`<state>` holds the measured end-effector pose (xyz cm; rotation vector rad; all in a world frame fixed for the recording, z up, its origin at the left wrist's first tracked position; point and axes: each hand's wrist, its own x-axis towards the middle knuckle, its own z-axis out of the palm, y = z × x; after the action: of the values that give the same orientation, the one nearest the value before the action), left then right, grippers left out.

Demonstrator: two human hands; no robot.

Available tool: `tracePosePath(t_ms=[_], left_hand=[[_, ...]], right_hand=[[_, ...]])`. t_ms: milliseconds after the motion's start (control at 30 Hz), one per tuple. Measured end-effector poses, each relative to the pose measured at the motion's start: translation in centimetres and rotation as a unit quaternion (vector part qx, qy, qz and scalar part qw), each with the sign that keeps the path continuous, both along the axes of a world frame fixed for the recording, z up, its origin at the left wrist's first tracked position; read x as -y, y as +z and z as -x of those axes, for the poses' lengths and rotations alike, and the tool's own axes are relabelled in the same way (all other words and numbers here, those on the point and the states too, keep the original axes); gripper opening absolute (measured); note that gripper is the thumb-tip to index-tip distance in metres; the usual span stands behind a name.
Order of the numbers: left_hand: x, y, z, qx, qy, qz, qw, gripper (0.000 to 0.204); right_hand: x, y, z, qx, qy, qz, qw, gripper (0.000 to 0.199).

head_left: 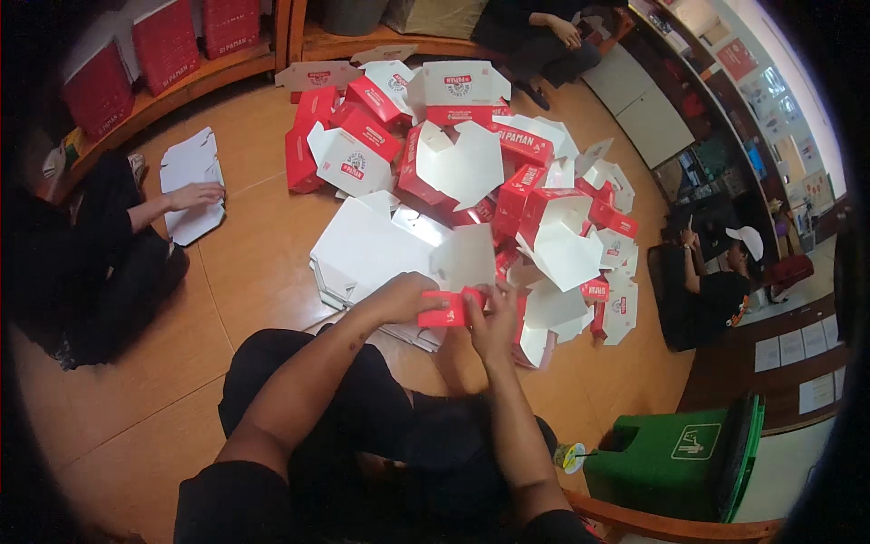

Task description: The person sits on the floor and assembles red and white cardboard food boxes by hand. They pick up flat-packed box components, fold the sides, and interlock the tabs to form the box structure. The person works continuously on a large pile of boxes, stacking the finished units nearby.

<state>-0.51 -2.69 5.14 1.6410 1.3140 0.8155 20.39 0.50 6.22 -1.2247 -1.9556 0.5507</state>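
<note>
Between my hands is a red-and-white cardboard food box [439, 316], partly folded, its white inner flap standing up at the back. My left hand [405, 297] grips its left side. My right hand [494, 319] holds the right corner, fingers bent round the edge and thumb against the red front. Just beyond and to the left lies a stack of flat white box blanks [367, 247], partly hidden by my left forearm. A large heap of folded red-and-white boxes [464, 168] with raised lids spreads across the floor ahead of me.
At left, a seated co-worker's hand [197, 195] rests on white flat blanks [193, 163]. Another person [716, 272] sits at right, and one more at the top. A green bin [666, 462] and a small cup [570, 457] stand lower right. Red packages [165, 56] line a wooden shelf.
</note>
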Motion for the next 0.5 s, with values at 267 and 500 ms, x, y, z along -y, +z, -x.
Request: tracePosePath(t_ms=[267, 500], left_hand=[[-0.1, -0.6, -0.4, 0.052, 0.007, 0.044, 0.998, 0.033], [-0.9, -0.7, -2.1, 0.146, 0.232, -0.084, 0.958, 0.046]], right_hand=[[-0.2, -0.9, 0.2, 0.014, 0.031, 0.027, 0.999, 0.023], [-1.3, -2.2, -2.5, -0.246, -0.078, 0.184, 0.948, 0.007]])
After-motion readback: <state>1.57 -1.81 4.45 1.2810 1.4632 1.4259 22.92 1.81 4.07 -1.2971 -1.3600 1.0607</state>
